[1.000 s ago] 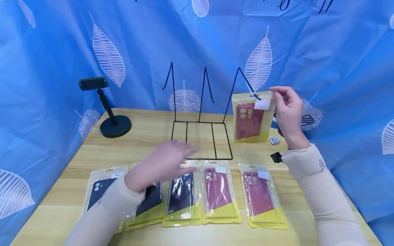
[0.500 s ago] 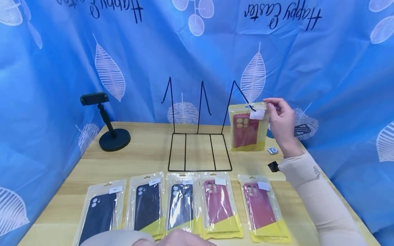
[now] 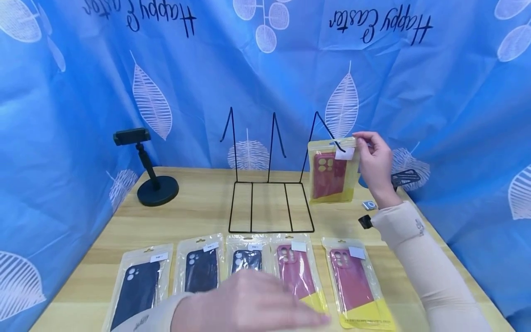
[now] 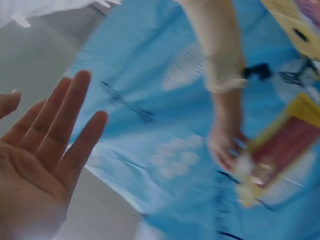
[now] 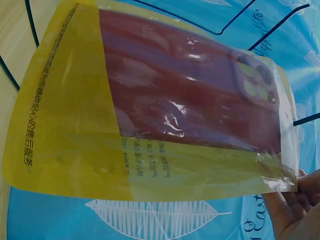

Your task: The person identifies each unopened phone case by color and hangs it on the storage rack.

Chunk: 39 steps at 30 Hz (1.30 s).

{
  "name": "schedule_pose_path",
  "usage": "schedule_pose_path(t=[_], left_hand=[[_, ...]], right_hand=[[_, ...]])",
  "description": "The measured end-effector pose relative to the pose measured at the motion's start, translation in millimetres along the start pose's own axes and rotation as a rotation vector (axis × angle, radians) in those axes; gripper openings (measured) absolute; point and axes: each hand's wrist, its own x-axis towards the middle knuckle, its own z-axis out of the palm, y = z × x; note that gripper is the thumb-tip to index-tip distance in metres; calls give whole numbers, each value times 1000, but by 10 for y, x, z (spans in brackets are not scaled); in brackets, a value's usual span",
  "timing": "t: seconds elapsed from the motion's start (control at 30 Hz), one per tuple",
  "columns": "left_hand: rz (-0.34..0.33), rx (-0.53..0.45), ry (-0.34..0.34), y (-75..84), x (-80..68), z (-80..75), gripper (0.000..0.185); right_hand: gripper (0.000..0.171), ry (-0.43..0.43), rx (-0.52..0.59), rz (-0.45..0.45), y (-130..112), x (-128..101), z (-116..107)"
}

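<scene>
Right hand (image 3: 375, 163) pinching red pack (image 3: 332, 173) top corner at rack's (image 3: 271, 203) right hook (hanging upright); left hand (image 3: 249, 306) flat, empty, before rack.

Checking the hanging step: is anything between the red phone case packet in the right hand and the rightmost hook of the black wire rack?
Nothing visible: the red phone case packet already sits at the black wire rack's rightmost hook, pinched by the right hand.
</scene>
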Motion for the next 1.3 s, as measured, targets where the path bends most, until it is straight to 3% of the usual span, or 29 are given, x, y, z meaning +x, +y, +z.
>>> schedule_pose_path(t=[0.03,0.1,0.17,0.27,0.3,0.37,0.5,0.73,1.0,1.3], left_hand=[[-48,0,-6,-97,-40,10,30],[-230,-12,-56,-339,-223,39,32],[-497,24,-126,-589,-478,94,32],[-912,113,-297,-868,-887,153,36],[-1000,144,-341,-941,-996,170,36],[-1111,155,-381,-1057,-1198,218,35],[-1170,138,-415,-1215,-1409,297,37],[-1202,180,-529,-1342,-1576,262,45],[-1275,153,-721,-1475,-1571,208,57],[-1328,147,-771,-1601,-1521,167,63]], right_hand=[[22,8,8,-11,8,44,25],[23,17,11,-20,28,119,80],[23,23,12,-7,52,180,135],[23,17,-3,38,109,239,189],[23,17,-10,50,133,256,195],[23,21,-13,64,202,277,233],[23,68,-78,88,330,353,278],[25,72,-123,96,393,595,548],[23,118,-97,107,457,693,737],[30,45,-78,119,475,704,739]])
